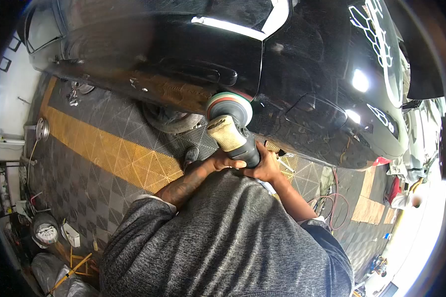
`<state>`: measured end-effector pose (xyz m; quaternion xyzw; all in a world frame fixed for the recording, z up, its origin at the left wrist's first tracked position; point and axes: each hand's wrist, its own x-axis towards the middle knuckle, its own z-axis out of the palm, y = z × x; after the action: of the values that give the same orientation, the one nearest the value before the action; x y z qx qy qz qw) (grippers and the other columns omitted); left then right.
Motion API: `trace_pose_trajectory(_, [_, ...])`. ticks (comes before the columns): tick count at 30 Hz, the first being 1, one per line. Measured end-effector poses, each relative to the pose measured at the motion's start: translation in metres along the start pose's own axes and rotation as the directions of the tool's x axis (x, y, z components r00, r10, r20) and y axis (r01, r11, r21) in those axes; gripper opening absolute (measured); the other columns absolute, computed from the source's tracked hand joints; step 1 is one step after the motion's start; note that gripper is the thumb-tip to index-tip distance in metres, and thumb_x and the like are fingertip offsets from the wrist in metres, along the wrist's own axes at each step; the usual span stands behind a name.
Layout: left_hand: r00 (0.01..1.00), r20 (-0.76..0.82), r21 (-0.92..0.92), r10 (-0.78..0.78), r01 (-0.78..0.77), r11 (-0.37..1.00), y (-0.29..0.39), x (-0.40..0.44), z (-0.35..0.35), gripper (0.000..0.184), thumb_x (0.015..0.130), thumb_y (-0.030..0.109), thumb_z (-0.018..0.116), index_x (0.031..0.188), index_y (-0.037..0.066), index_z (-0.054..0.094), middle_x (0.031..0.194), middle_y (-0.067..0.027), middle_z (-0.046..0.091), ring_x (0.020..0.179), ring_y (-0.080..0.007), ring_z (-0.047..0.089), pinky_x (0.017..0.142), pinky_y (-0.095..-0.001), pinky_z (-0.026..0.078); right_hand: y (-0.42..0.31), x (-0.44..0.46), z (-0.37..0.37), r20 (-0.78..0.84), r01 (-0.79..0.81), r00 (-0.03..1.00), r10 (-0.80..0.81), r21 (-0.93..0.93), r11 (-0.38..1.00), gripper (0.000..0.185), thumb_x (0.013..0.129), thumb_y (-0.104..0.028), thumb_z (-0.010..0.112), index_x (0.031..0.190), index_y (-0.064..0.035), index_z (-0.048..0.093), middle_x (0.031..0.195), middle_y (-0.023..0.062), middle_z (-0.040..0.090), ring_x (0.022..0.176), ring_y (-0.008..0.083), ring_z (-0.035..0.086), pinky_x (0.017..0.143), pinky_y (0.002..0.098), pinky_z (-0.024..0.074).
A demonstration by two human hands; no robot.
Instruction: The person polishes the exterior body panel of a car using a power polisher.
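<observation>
A car polisher (240,146) with a dark body and a worn, pale cover near its head is held in front of my chest. My right hand (266,166) is closed around the rear of its body. My left hand (224,161) grips the other side of that rear end, its thumb close to my right hand. The round polishing pad (229,105), with green, red and white layers, is against or very near the lower side of a black car (183,54). Whether the pad is spinning cannot be seen. A vertical panel seam runs just above the pad.
A car wheel (171,119) sits below the body, left of the polisher. The grey tiled floor (91,163) carries a yellow band. Hoses (337,198) coil at the right. A yellow metal frame (72,272) and a white box (71,234) stand at the lower left.
</observation>
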<state>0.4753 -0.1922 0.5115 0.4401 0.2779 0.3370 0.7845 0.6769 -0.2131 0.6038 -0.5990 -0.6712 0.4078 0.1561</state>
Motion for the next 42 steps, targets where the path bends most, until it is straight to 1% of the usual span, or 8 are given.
trace_pose_trajectory(3, [0.999, 0.018, -0.05, -0.034, 0.035, 0.998, -0.008, -0.002, -0.011, 0.092, 0.064, 0.025, 0.092, 0.14, 0.01, 0.044, 0.128, -0.0048, 0.054, 0.12, -0.0222, 0.052, 0.104, -0.0389, 0.045, -0.003, 0.005, 0.001, 0.04, -0.002, 0.999, 0.004, -0.043, 0.999, 0.107, 0.055, -0.032, 0.089, 0.148, -0.005, 0.042, 0.116, 0.0229, 0.07, 0.107, 0.0369, 0.069, 0.098, 0.0401, 0.0532])
trace_pose_trajectory(8, [0.999, -0.041, -0.022, 0.019, -0.02, 1.0, 0.004, -0.008, -0.017, 0.081, 0.065, 0.019, 0.087, 0.136, 0.009, 0.049, 0.126, -0.0042, 0.057, 0.117, -0.0211, 0.054, 0.103, -0.0386, 0.045, -0.012, 0.012, 0.008, 0.018, 0.027, 0.999, -0.026, -0.025, 0.999, 0.107, 0.055, -0.031, 0.088, 0.148, -0.0051, 0.042, 0.118, 0.0227, 0.07, 0.108, 0.0379, 0.069, 0.098, 0.0408, 0.053])
trace_pose_trajectory(24, [1.0, -0.004, -0.01, 0.008, -0.008, 1.0, 0.014, -0.012, -0.041, 0.078, 0.065, 0.015, 0.088, 0.134, 0.007, 0.052, 0.122, -0.0046, 0.06, 0.116, -0.0209, 0.057, 0.101, -0.0373, 0.048, -0.027, 0.024, 0.012, -0.018, 0.105, 0.994, -0.107, -0.085, 0.991, 0.109, 0.055, -0.034, 0.087, 0.15, -0.0087, 0.04, 0.113, 0.0229, 0.071, 0.101, 0.0413, 0.069, 0.094, 0.0456, 0.0543])
trace_pose_trajectory(27, [1.0, -0.015, -0.035, -0.013, 0.012, 0.999, 0.014, -0.01, -0.03, 0.08, 0.065, 0.013, 0.088, 0.135, 0.008, 0.05, 0.124, -0.0044, 0.059, 0.117, -0.0211, 0.056, 0.102, -0.0379, 0.047, -0.025, 0.017, 0.006, -0.017, 0.065, 0.998, -0.068, -0.129, 0.989, 0.109, 0.055, -0.035, 0.087, 0.15, -0.0088, 0.04, 0.112, 0.0222, 0.071, 0.1, 0.04, 0.07, 0.093, 0.0452, 0.0551])
trace_pose_trajectory(29, [0.999, 0.021, -0.164, 0.05, -0.046, 0.985, 0.003, -0.004, -0.021, 0.083, 0.066, 0.011, 0.088, 0.138, 0.009, 0.047, 0.128, -0.0038, 0.056, 0.12, -0.0209, 0.053, 0.104, -0.0386, 0.046, -0.021, 0.011, 0.001, -0.016, 0.046, 0.999, -0.048, -0.135, 0.99, 0.109, 0.055, -0.036, 0.087, 0.15, -0.009, 0.04, 0.112, 0.022, 0.071, 0.1, 0.0398, 0.07, 0.093, 0.0447, 0.0554])
trace_pose_trajectory(35, [0.998, 0.04, -0.06, 0.038, -0.035, 0.998, 0.02, 0.006, 0.014, 0.089, 0.063, 0.015, 0.088, 0.14, 0.008, 0.044, 0.129, -0.0056, 0.055, 0.123, -0.023, 0.051, 0.108, -0.0394, 0.042, -0.01, -0.013, -0.019, -0.031, 0.005, 0.999, -0.007, -0.06, 0.998, 0.11, 0.055, -0.037, 0.087, 0.15, -0.0078, 0.041, 0.113, 0.0222, 0.071, 0.1, 0.038, 0.071, 0.094, 0.0423, 0.056])
trace_pose_trajectory(39, [0.991, 0.124, 0.098, -0.048, 0.036, 0.995, 0.032, 0.011, 0.016, 0.093, 0.065, 0.021, 0.091, 0.143, 0.008, 0.042, 0.134, -0.0075, 0.052, 0.128, -0.0251, 0.047, 0.111, -0.0413, 0.039, -0.007, -0.016, -0.022, -0.111, 0.094, 0.989, -0.099, -0.05, 0.994, 0.11, 0.055, -0.032, 0.086, 0.151, -0.0045, 0.039, 0.117, 0.0223, 0.07, 0.104, 0.0342, 0.071, 0.096, 0.0404, 0.055])
trace_pose_trajectory(42, [0.995, 0.096, 0.014, -0.006, 0.005, 1.0, 0.03, 0.011, 0.017, 0.092, 0.062, 0.021, 0.092, 0.139, 0.008, 0.045, 0.13, -0.0069, 0.054, 0.123, -0.0239, 0.051, 0.107, -0.0395, 0.044, -0.002, -0.015, -0.018, -0.12, 0.07, 0.99, -0.075, -0.042, 0.997, 0.109, 0.055, -0.031, 0.086, 0.151, -0.0047, 0.039, 0.116, 0.0226, 0.07, 0.104, 0.0352, 0.071, 0.096, 0.0409, 0.0553])
